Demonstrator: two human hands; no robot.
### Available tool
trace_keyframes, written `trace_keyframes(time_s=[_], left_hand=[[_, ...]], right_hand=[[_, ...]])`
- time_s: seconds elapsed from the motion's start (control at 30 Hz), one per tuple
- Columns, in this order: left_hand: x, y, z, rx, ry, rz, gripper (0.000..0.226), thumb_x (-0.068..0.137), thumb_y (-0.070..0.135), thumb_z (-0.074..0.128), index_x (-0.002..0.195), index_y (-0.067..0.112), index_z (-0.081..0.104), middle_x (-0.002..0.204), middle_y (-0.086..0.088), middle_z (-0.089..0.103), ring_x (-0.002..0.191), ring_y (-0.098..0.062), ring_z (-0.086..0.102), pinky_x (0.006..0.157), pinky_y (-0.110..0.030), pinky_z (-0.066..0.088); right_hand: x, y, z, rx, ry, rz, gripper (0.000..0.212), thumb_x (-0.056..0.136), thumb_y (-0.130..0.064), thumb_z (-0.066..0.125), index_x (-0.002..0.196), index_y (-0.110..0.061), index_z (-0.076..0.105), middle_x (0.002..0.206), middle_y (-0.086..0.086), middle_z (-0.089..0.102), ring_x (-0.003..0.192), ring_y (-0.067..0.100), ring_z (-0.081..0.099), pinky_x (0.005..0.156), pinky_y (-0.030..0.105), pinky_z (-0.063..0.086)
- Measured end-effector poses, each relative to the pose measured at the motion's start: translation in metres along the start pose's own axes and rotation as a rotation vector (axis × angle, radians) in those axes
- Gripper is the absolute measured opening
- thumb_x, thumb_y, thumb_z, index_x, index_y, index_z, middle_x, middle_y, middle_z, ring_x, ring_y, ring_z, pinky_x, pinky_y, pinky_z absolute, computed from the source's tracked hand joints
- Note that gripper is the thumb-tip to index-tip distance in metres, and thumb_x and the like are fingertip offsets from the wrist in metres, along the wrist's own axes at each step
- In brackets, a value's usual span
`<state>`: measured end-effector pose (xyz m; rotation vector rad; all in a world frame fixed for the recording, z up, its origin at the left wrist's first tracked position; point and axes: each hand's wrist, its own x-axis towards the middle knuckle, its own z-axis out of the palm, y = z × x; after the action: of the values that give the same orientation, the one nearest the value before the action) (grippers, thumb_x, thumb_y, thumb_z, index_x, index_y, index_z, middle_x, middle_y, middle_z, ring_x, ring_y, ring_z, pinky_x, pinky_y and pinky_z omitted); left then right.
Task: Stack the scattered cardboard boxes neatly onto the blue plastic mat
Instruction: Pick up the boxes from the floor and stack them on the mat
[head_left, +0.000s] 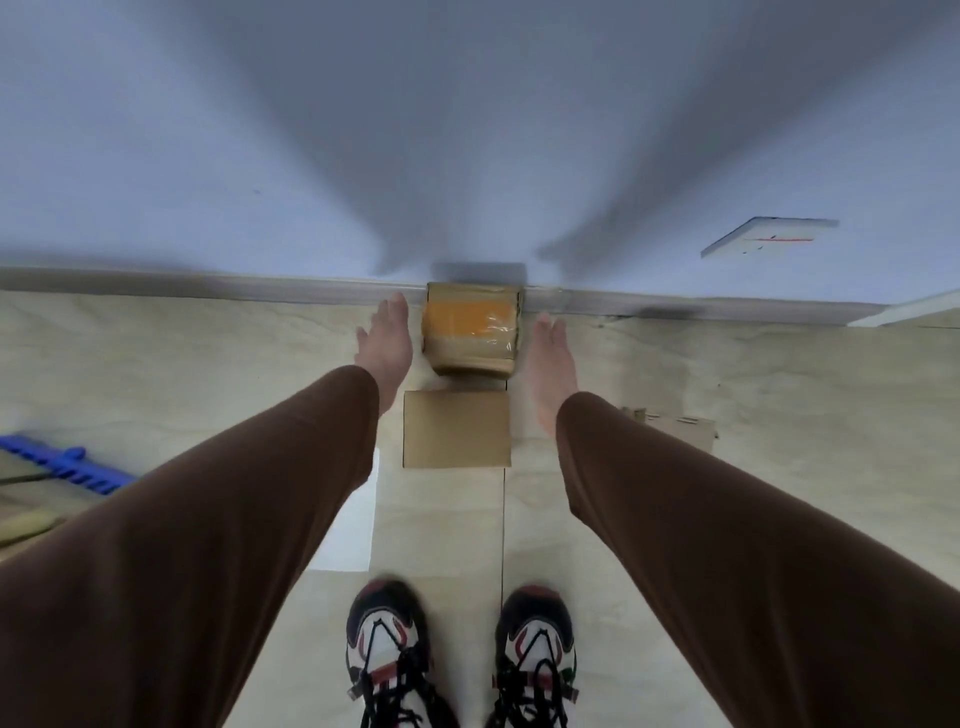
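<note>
Left hand and right hand are held flat with straight fingers, one each side of the taped box, just beside its side faces; contact can't be confirmed. Nothing is gripped.

Taped box sits on the floor against the skirting. A plain box lies just nearer the shoes, apart from the first.

Handling, judged: small sealed carton, likely light and stiff. The glossy tape on top is likely slippery, so the bare cardboard sides should be taken, palms pressed on opposite faces, low down. Corners probably dent if squeezed hard.

Blue mat is seen only partly at far left, well apart from both boxes. Flattened cardboard lies to the right.
</note>
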<state>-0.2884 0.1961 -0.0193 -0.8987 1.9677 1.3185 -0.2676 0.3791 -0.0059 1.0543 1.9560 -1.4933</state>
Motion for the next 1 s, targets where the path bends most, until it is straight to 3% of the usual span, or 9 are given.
trace_keyframes(time_s=[0.07,0.27,0.47,0.53,0.6,0.67,0.77,0.83,1.0], left_hand=[[0.006,0.010,0.013,-0.168,-0.086,-0.115,0.087,0.094,0.075,0.016,0.160,0.020,0.017,0.168,-0.001,0.016,0.155,-0.025,0.014,0.123,-0.047,0.008],[-0.011,0.017,0.022,-0.337,-0.095,-0.115,0.077,0.098,0.069,0.024,0.151,0.016,0.040,0.151,0.001,0.047,0.144,-0.018,0.036,0.117,-0.037,0.021],[-0.097,0.000,-0.015,-0.494,-0.051,-0.031,0.051,0.095,0.069,0.033,0.115,0.030,0.059,0.106,0.016,0.067,0.094,0.003,0.062,0.086,-0.019,0.038],[-0.132,-0.008,-0.029,-0.547,-0.048,0.003,0.048,0.096,0.067,0.033,0.109,0.029,0.060,0.111,0.010,0.070,0.103,-0.002,0.065,0.086,-0.023,0.043],[-0.167,-0.016,-0.042,-0.580,-0.023,0.019,0.053,0.092,0.068,0.037,0.115,0.023,0.056,0.124,-0.003,0.064,0.115,-0.019,0.060,0.097,-0.033,0.045],[-0.202,-0.021,-0.056,-0.594,0.002,0.024,0.053,0.084,0.065,0.046,0.114,0.022,0.050,0.114,-0.003,0.058,0.104,-0.023,0.055,0.091,-0.036,0.043],[-0.243,-0.036,-0.076,-0.618,0.030,0.051,0.040,0.082,0.054,0.054,0.110,0.026,0.048,0.106,0.003,0.055,0.095,-0.017,0.052,0.078,-0.034,0.044],[-0.263,-0.051,-0.090,-0.611,0.056,0.080,0.033,0.090,0.048,0.055,0.114,0.026,0.048,0.106,0.003,0.056,0.094,-0.014,0.054,0.074,-0.031,0.044],[-0.307,-0.097,-0.123,-0.596,0.094,0.107,0.023,0.100,0.036,0.052,0.120,0.027,0.049,0.109,0.005,0.058,0.097,-0.011,0.054,0.079,-0.029,0.044]], right_hand=[[0.005,-0.004,0.010,0.105,-0.064,0.104,0.066,0.104,-0.058,0.017,0.161,-0.027,0.008,0.169,-0.005,0.011,0.154,0.021,0.016,0.122,0.039,0.011],[-0.013,-0.010,0.021,0.315,-0.166,0.264,0.078,0.096,-0.072,0.024,0.160,-0.029,0.013,0.167,-0.003,0.017,0.152,0.019,0.019,0.122,0.038,0.014],[-0.084,-0.015,0.009,0.472,-0.138,0.134,0.069,0.092,-0.073,0.038,0.145,-0.031,0.051,0.145,-0.002,0.057,0.135,0.019,0.050,0.121,0.046,0.026],[-0.116,-0.017,0.004,0.505,-0.151,0.122,0.074,0.085,-0.076,0.045,0.145,-0.032,0.052,0.146,-0.003,0.055,0.137,0.021,0.048,0.120,0.048,0.028],[-0.151,-0.020,0.003,0.510,-0.164,0.099,0.079,0.079,-0.077,0.051,0.142,-0.031,0.055,0.144,-0.002,0.057,0.135,0.025,0.051,0.118,0.051,0.032],[-0.185,-0.022,0.003,0.482,-0.155,0.076,0.078,0.076,-0.074,0.058,0.132,-0.020,0.060,0.131,0.004,0.065,0.122,0.029,0.060,0.113,0.055,0.039],[-0.233,-0.016,0.006,0.395,-0.139,0.048,0.054,0.079,-0.064,0.065,0.105,-0.017,0.059,0.099,0.007,0.063,0.090,0.025,0.060,0.094,0.046,0.051],[-0.258,-0.007,0.011,0.370,-0.140,0.041,0.036,0.083,-0.053,0.066,0.098,-0.021,0.060,0.096,0.005,0.059,0.087,0.021,0.054,0.082,0.039,0.047],[-0.316,0.023,0.037,0.336,-0.146,0.046,0.019,0.087,-0.042,0.063,0.093,-0.025,0.059,0.097,0.002,0.062,0.088,0.021,0.055,0.079,0.037,0.042]])
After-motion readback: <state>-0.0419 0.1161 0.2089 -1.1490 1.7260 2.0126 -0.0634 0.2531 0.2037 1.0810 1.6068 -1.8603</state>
